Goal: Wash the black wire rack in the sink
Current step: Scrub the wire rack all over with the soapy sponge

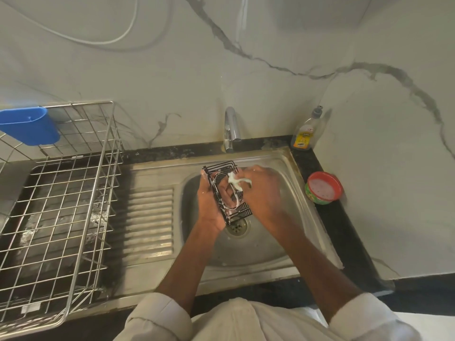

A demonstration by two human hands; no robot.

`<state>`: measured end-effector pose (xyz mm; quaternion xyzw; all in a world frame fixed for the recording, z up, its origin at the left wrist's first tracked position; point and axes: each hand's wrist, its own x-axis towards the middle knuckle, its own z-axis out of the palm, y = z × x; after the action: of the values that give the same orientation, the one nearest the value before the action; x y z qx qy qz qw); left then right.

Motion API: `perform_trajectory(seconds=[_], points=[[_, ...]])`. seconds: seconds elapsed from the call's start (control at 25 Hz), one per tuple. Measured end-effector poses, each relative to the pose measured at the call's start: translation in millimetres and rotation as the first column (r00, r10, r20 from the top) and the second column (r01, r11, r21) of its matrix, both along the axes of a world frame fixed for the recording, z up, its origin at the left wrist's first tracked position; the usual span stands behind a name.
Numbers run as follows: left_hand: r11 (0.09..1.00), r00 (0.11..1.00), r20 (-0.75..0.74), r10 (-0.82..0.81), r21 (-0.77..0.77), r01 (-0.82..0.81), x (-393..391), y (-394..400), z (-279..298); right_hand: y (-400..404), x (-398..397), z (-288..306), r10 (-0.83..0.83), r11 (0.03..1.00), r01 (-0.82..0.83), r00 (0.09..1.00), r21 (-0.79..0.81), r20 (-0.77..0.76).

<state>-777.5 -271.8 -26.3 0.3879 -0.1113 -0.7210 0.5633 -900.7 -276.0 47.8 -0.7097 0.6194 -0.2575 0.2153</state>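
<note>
You are standing at a steel sink (pixel 290 166) set into a dark stone counter (pixel 330 217), with a pale marble-look wall (pixel 270 94) veined in grey rising behind it and turning the corner on your right. Your left hand (pixel 209 203) is wrapped around the black wire rack (pixel 227 193), gripping it from beneath and holding it tilted above the basin, over the drain (pixel 237 227). Your right hand (pixel 258 190) pinches a soapy white scrubber (pixel 236 182) against the rack's wires, fingers curled round it. A chrome tap (pixel 231 129) stands at the back edge of the sink. In the corner behind it sits a bottle of dish liquid (pixel 306 131), and near it on the counter a small red-rimmed bowl (pixel 323 188) holds milky, soapy water. The ribbed draining board (pixel 150 222) lies left of the basin, and beyond it a metal dish basket (pixel 61 205) carries a blue plastic holder (pixel 29 125) hooked on its far rim.
</note>
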Motion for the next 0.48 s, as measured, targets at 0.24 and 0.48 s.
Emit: perform_trajectory(seconds=[0.24,0.48], points=[[1.0,0.999,0.04,0.002,0.026,-0.003,0.4,-1.8,-3.5,24.4,-17.4,-6.9,0.108,0.985,-0.109,0.994,0.135,0.013],[0.997,0.989,0.125,-0.082,0.019,0.081,-17.8,8.6,9.4,-17.7,6.8,1.6,-0.232,0.969,0.238,0.969,-0.072,0.084]])
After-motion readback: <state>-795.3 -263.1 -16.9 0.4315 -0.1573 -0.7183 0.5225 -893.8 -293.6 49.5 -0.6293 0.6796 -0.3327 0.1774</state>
